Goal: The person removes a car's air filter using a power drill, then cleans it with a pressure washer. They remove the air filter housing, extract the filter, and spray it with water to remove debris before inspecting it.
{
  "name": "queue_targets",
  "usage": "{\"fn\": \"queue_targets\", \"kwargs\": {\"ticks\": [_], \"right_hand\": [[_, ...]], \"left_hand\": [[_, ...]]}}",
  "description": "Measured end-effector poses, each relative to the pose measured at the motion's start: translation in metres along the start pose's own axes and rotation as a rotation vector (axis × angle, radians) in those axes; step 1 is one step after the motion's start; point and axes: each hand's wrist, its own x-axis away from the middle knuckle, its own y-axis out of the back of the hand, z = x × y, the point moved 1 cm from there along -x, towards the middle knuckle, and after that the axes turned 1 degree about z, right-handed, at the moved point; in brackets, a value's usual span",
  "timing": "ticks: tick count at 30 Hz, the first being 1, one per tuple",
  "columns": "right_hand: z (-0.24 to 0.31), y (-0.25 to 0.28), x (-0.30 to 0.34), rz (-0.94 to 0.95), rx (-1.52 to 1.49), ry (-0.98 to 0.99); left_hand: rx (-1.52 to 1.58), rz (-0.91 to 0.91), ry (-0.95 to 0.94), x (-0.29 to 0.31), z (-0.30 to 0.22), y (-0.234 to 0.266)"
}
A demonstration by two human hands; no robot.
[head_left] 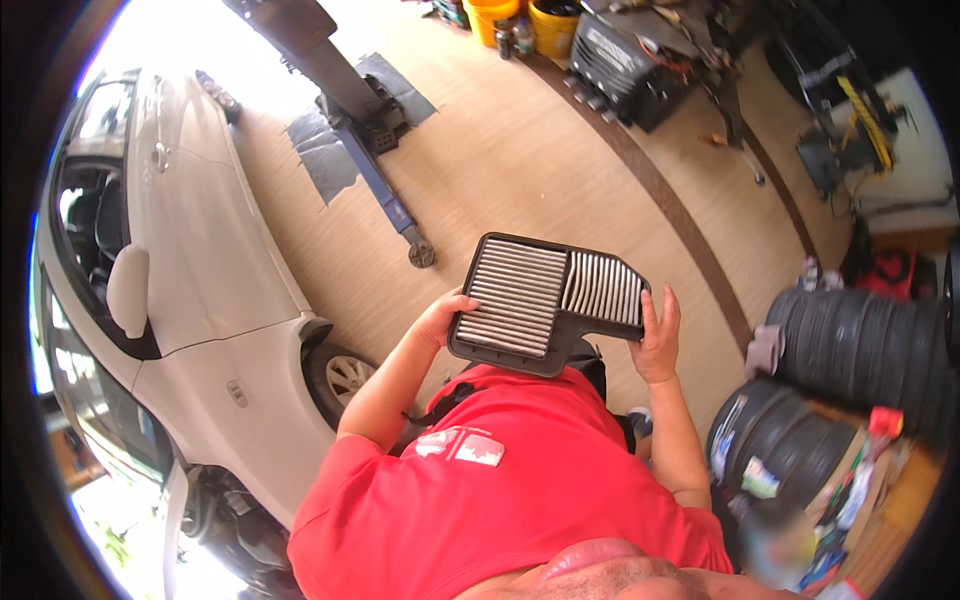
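One head-worn fisheye view looks steeply down from close above the person's chest; the white car [190, 300] lies left, stacked tyres [850, 350] right, workshop floor [520, 160] far ahead.

Place: car repair workshop
Vehicle: white car [200, 300] on the concrete floor [520, 170]
Equipment: lift arm [375, 170], stacked tyres [850, 350], yellow buckets [520, 20], engine parts [625, 65]

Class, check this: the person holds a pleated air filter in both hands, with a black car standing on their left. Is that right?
Not quite: the car is white, not black, as the head view shows. The left hand and right hand do hold the pleated air filter.
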Motion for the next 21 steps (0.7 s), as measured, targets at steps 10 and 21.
{"fn": "queue_targets", "kwargs": {"ticks": [10,21], "right_hand": [[-0.085,-0.033,-0.258,0.028,-0.177,0.213],[-0.141,-0.157,-0.591,0.879,-0.932,-0.234]], "left_hand": [[-0.006,0.02,-0.142,-0.17,-0.198,-0.026],[-0.358,-0.315,-0.516,-0.271,-0.402,-0.001]]}}
